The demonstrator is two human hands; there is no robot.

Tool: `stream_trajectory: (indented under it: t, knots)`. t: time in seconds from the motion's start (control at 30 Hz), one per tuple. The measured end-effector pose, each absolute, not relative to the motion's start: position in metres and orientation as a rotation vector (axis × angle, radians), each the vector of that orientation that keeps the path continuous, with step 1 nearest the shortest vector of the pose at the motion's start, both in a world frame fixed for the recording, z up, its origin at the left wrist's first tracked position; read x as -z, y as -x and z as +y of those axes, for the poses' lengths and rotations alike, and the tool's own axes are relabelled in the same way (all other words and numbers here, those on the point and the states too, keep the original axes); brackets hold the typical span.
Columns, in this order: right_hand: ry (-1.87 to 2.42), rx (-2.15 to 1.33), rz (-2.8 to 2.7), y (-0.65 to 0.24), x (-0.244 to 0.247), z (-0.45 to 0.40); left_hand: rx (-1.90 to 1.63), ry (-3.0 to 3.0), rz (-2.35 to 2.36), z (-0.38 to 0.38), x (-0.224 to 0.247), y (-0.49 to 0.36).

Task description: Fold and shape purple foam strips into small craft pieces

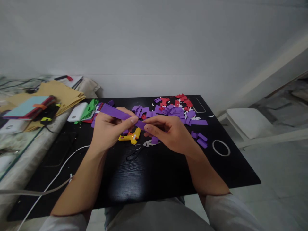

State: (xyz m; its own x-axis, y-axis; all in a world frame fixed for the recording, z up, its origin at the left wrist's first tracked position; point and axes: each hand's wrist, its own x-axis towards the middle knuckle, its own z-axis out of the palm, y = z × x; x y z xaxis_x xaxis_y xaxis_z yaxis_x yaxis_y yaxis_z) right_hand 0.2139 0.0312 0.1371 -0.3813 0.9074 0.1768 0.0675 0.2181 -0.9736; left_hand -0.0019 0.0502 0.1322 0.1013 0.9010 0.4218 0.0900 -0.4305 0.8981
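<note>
A long purple strip (114,111), which looks like paper or thin foam, stretches between my two hands above the black table (154,181). My left hand (109,128) grips its middle, thumb on top, and the far end sticks out to the upper left. At the near end, my right hand (172,131) pinches the strip between thumb and fingers. Just beneath my hands lie a yellow hot glue gun (131,137) with a small orange light and a metal-jawed cutting tool (149,143), partly hidden.
Purple pieces (173,110) and red pieces (186,101) are scattered at the back. A pale ring (221,155) lies on the right. Green pieces (90,109) rest by a white box (77,113) on the left. A white cable (60,170) crosses the left side; a white stool (247,123) stands beyond.
</note>
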Motion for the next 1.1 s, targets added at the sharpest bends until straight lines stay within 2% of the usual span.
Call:
stream_trajectory:
  t: [0.5, 0.7, 1.1]
  knots:
    - [0.951, -1.093, -1.725, -0.216, -0.136, 0.033, -1.474, -1.616, 1.038, 0.052, -0.127, 0.005]
    - [0.963, -0.933, -1.774, -0.211, -0.139, 0.029, -1.376, -1.578, 0.984, 0.049, -0.127, -0.006]
    - [0.908, -1.15, -1.608, -0.212, -0.14, 0.03, -1.447, -1.617, 0.942, 0.049, -0.129, 0.0]
